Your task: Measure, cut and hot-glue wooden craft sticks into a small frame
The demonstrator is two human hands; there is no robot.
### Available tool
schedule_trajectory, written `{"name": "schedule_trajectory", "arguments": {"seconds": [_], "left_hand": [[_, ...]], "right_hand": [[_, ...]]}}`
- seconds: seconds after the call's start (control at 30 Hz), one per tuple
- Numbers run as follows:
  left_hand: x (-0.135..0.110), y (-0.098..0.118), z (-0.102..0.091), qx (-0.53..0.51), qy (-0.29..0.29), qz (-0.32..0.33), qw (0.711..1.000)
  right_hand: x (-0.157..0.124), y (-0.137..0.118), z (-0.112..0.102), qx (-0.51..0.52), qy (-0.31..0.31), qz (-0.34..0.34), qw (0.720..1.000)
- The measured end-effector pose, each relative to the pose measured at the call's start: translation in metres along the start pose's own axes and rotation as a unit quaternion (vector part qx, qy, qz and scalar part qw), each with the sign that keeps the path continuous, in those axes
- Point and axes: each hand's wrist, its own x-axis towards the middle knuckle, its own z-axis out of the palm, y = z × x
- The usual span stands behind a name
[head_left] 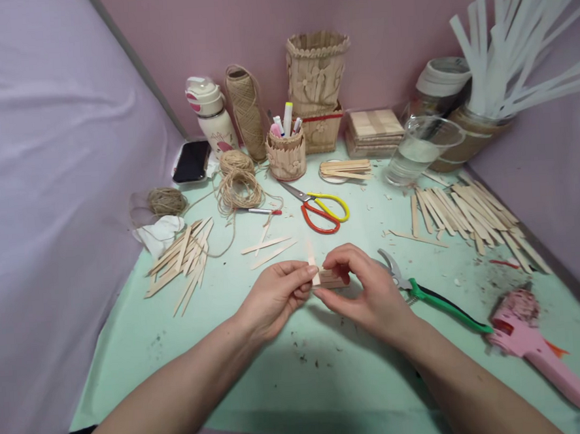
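Over the middle of the pale green table (329,372), my left hand (275,293) and my right hand (363,291) meet. Between them sits a small stack of short wooden stick pieces (330,279), which the right hand's fingers pinch from the right. My left thumb and forefinger press a thin upright stick piece (313,268) against the stack's left end. Both hands have their fingers closed. Green-handled cutters (437,299) lie just right of my right hand.
Loose craft sticks lie at left (182,259), in the middle (269,248) and at right (466,213). Red-and-yellow scissors (322,210), twine coils (239,184), a pen holder (286,153), a glass of water (416,150) and a pink glue gun (533,339) surround the work area.
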Motion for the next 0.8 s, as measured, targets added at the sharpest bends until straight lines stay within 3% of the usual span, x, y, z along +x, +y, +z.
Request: {"name": "schedule_trajectory", "arguments": {"seconds": [0.1,0.2,0.37,0.5,0.6,0.8], "left_hand": [[0.001,0.001,-0.001,0.085,0.022,0.054,0.995],[-0.002,0.004,0.000,0.218,0.026,0.112,0.969],[-0.006,0.001,0.000,0.389,0.025,0.197,0.899],[-0.006,-0.002,-0.003,0.454,0.026,0.245,0.857],[-0.007,0.000,-0.002,0.440,0.034,0.235,0.866],[-0.011,0.000,0.006,0.316,-0.013,0.171,0.933]], "right_hand": [[0.002,-0.003,-0.004,0.092,-0.012,0.137,0.986],[0.005,-0.004,-0.007,0.144,-0.039,0.238,0.960],[0.007,-0.003,-0.009,0.127,-0.073,0.230,0.962],[0.006,-0.002,-0.009,0.110,-0.073,0.204,0.970],[0.007,-0.003,-0.009,0.133,-0.048,0.198,0.970],[0.009,-0.004,-0.011,0.250,-0.016,0.248,0.936]]}}
